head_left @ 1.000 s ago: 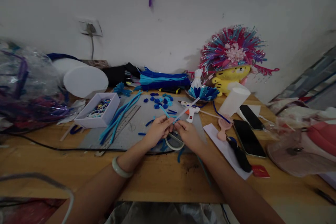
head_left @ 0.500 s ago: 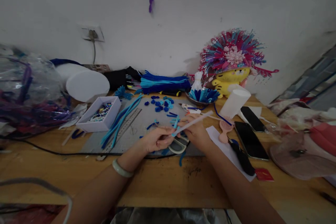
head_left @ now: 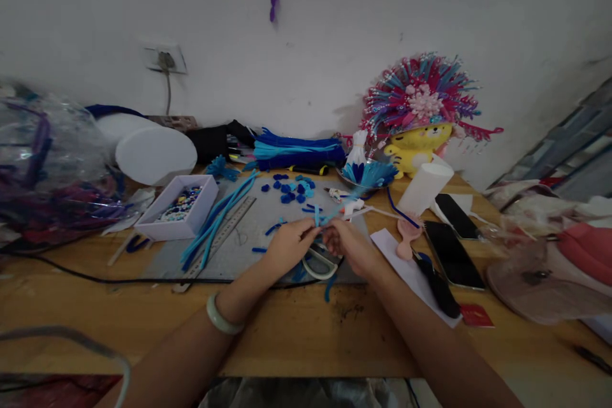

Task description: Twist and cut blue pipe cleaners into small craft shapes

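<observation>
Over the grey mat, my left hand (head_left: pixel 291 245) is closed in a pinch on a light-blue pipe cleaner (head_left: pixel 317 213), a short piece of which stands up by the fingertips. My right hand (head_left: pixel 352 246) pinches close beside it, the fingertips of both hands almost touching. From between them a light-blue length slants up to the right, smeared by motion. Beneath the hands lie scissors (head_left: pixel 321 265) with pale handles, partly covered. Dark-blue pipe cleaner pieces (head_left: pixel 276 227) are scattered nearby on the mat.
A white box of beads (head_left: pixel 160 229), long blue pipe cleaners (head_left: pixel 217 223) and a steel ruler (head_left: pixel 224 239) lie to the left. Small blue curled pieces (head_left: pixel 288 189) sit behind the hands. On the right are a phone (head_left: pixel 454 255), a pink comb (head_left: pixel 407 239) and a white roll (head_left: pixel 424 188).
Both hands have turned and drawn their fingertips together. The pale strip that pointed right over my right hand now shows as a blurred light-blue length rising more steeply.
</observation>
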Motion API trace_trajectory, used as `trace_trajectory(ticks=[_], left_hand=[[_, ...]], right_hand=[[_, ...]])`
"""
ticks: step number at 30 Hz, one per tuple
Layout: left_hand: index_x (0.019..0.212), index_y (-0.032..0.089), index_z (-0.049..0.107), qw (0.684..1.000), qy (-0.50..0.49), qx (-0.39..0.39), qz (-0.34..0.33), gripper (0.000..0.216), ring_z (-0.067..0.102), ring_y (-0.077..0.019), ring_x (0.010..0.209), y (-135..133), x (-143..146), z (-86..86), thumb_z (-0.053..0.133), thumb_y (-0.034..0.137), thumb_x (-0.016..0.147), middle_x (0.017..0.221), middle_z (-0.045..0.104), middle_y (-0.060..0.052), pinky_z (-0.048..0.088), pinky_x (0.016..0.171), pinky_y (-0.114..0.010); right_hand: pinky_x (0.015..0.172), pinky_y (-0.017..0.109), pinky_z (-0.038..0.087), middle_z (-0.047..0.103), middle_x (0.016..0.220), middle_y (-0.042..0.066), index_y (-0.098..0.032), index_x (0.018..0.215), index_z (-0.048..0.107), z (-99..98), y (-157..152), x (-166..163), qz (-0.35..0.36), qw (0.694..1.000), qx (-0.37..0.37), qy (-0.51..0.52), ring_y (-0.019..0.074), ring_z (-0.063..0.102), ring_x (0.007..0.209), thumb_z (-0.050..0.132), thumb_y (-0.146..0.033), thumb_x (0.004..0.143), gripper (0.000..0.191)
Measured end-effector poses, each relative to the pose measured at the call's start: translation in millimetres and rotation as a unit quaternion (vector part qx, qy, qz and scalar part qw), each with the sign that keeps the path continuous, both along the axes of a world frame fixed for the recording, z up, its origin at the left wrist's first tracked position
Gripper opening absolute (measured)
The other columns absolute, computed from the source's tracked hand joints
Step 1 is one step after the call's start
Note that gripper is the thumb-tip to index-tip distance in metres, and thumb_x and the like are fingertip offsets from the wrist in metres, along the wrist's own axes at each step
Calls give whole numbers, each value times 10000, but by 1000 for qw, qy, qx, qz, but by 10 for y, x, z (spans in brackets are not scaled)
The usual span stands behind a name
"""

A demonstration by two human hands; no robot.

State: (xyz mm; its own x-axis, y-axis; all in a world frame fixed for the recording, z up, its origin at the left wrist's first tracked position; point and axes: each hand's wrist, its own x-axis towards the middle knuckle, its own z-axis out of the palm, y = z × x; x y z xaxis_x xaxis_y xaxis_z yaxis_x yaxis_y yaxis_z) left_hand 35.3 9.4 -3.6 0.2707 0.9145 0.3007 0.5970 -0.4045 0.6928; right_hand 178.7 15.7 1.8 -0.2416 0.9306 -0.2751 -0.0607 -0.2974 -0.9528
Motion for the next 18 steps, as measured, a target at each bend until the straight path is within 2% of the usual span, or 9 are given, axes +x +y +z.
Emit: trace_trajectory(ticks=[2,4,8,11,14,18], left_hand=[[629,176,522,994,91,55,-28,238,509,-131,614,-11,-17,-10,411,251,825,607,546,-6,361,574,-235],[691,174,549,984,150,87,-47,232,539,-148,658,-15,-34,-16,386,242,841,670,583,-31,374,594,-246],[743,175,553,979,179,83,-44,210,563,-154,660,15,-72,-25,373,217,842,698,601,-39,389,588,-244],[725,174,540,981,178,74,-31,205,567,-150,654,49,-94,-34,364,168,831,677,601,-33,395,591,-239],[755,175,546,974,207,84,-32,203,579,-151,701,62,-108,-33,360,119,812,725,618,-36,402,612,-235],[835,178,557,958,272,86,-26,209,588,-153,746,44,-126,-3,353,137,818,812,628,-44,410,615,-235]], right_hand=[[327,147,275,519,489,-22,-145,591,548,28,-17,1,22,996,-58,59,45,395,355,463,-377,759,299],[339,129,323,541,501,-22,-133,606,567,47,-23,18,29,991,-84,98,37,430,366,527,-309,735,221],[462,126,453,590,548,-8,-111,647,605,66,-18,45,32,984,-97,146,48,537,459,583,-114,677,37],[530,141,494,623,583,17,-100,666,607,66,-18,34,27,976,-126,178,66,587,514,531,-49,700,98],[569,169,520,638,599,45,-95,675,594,54,-12,21,8,961,-176,215,87,619,551,441,-84,781,187],[471,144,502,629,598,59,-83,738,577,50,23,38,20,936,-231,264,87,604,504,392,-166,833,224]])
